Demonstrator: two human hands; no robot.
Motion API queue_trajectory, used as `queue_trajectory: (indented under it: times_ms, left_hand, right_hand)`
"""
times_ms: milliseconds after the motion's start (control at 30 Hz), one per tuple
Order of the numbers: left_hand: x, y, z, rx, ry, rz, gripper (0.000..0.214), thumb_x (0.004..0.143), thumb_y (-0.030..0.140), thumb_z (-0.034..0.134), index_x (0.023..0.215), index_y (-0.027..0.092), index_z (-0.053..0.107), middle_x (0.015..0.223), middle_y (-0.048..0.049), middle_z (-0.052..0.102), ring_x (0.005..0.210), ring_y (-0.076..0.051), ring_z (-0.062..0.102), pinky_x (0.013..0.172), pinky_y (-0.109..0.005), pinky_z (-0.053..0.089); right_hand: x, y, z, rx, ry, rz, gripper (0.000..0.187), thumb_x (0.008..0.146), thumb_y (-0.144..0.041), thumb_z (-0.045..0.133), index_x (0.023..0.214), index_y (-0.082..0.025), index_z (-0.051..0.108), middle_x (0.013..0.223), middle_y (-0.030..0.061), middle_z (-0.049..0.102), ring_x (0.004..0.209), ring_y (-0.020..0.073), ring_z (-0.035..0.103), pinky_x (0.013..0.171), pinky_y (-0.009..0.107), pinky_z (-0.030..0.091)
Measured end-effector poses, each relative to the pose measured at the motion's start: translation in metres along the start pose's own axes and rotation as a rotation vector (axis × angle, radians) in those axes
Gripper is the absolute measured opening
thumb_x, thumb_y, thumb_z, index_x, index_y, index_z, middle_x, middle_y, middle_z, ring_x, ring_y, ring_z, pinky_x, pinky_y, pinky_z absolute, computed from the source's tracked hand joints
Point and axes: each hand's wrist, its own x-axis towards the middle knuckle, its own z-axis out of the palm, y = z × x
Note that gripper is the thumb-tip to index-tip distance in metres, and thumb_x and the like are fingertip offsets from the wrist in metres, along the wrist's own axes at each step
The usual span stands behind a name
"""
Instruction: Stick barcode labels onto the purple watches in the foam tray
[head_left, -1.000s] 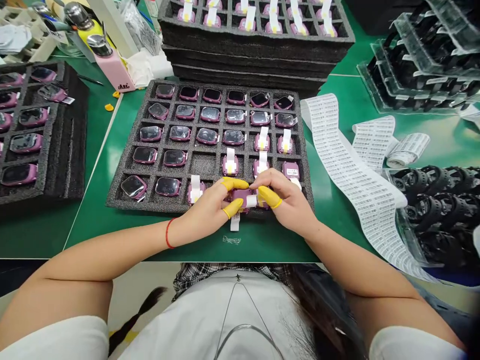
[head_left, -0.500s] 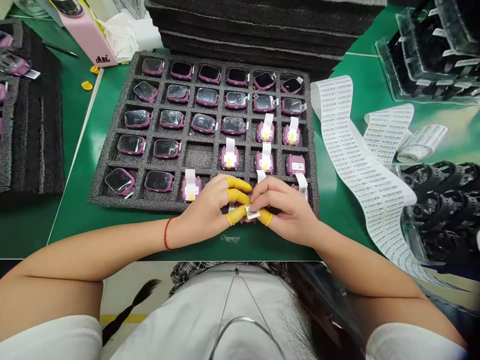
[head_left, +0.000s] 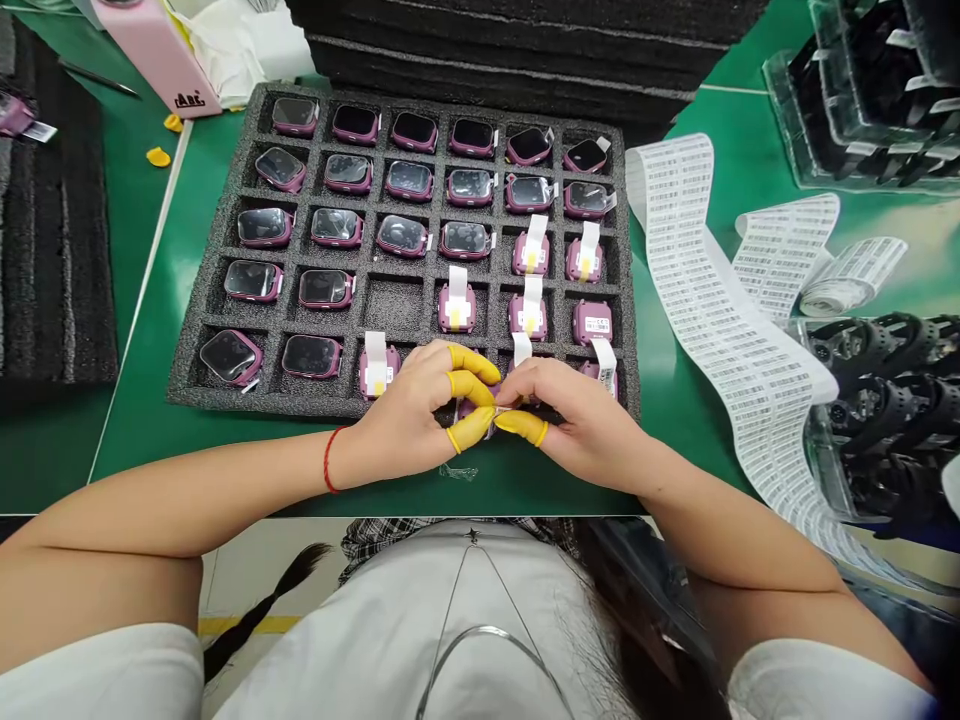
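Observation:
My left hand point(head_left: 409, 415) and my right hand point(head_left: 581, 420) meet over the near edge of a black foam tray point(head_left: 634, 395). Between their fingertips, partly covered by yellow finger cots, they pinch a small white label point(head_left: 493, 428), turned nearly edge-on. Purple smartwatch bodies fill most of the tray's compartments. Some lie screen up, like the watch point(head_left: 311, 356) at front left. Others lie back up, such as the watch point(head_left: 456, 312) just beyond my hands, with a white strip point(head_left: 457, 279) sticking up. My fingers partly hide the watches beneath them.
Barcode label strips point(head_left: 697, 260) run down the right side beside clear trays of black watches point(head_left: 885, 410). Stacked black foam point(head_left: 510, 55) stands behind the tray, a pink box point(head_left: 161, 55) at back left. Crumpled clear film point(head_left: 457, 472) lies near the table edge.
The label between my fingertips has tilted from facing up to nearly edge-on. My right thumb and fingers have closed in toward the left fingertips. The view has shifted slightly.

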Motion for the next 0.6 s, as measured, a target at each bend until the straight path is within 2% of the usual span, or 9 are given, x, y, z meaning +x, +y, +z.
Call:
queue_trajectory:
  times_ms: [200, 333, 467, 600]
  left_hand:
    - [-0.001, -0.001, 0.001, 0.006, 0.000, 0.007, 0.004, 0.085, 0.017, 0.063, 0.082, 0.019, 0.064, 0.102, -0.0047, 0.069, 0.101, -0.019, 0.060, 0.092, -0.039, 0.046]
    - [0.000, -0.001, 0.001, 0.006, 0.030, 0.013, 0.007, 0.084, 0.015, 0.062, 0.078, 0.018, 0.062, 0.101, -0.0048, 0.069, 0.098, -0.018, 0.061, 0.090, -0.038, 0.047]
    - [0.001, 0.000, 0.001, 0.012, 0.034, 0.009, 0.007, 0.084, 0.014, 0.061, 0.077, 0.018, 0.060, 0.101, -0.0047, 0.069, 0.099, -0.018, 0.061, 0.090, -0.038, 0.048]
    - [0.000, 0.000, 0.001, 0.023, 0.034, 0.023, 0.007, 0.085, 0.015, 0.060, 0.078, 0.018, 0.059, 0.102, -0.0053, 0.070, 0.100, -0.019, 0.061, 0.090, -0.039, 0.048]
  right_hand:
    - [-0.002, 0.002, 0.003, -0.209, 0.087, -0.146, 0.006, 0.092, -0.019, 0.058, 0.096, -0.023, 0.061, 0.090, 0.0032, 0.074, 0.084, 0.0172, 0.066, 0.074, 0.033, 0.049]
    - [-0.002, 0.001, 0.007, -0.425, 0.196, -0.271, 0.008, 0.092, -0.016, 0.057, 0.092, -0.022, 0.061, 0.088, 0.0007, 0.076, 0.078, 0.0153, 0.065, 0.074, 0.033, 0.048]
    - [-0.004, -0.004, 0.008, -0.651, 0.245, -0.403, 0.008, 0.088, -0.011, 0.059, 0.090, -0.019, 0.062, 0.090, 0.0017, 0.078, 0.075, 0.0145, 0.066, 0.082, 0.035, 0.051]
    - [-0.006, -0.008, 0.007, -0.752, 0.261, -0.429, 0.007, 0.085, -0.012, 0.064, 0.087, -0.019, 0.064, 0.090, 0.0011, 0.079, 0.076, 0.0142, 0.069, 0.089, 0.038, 0.050]
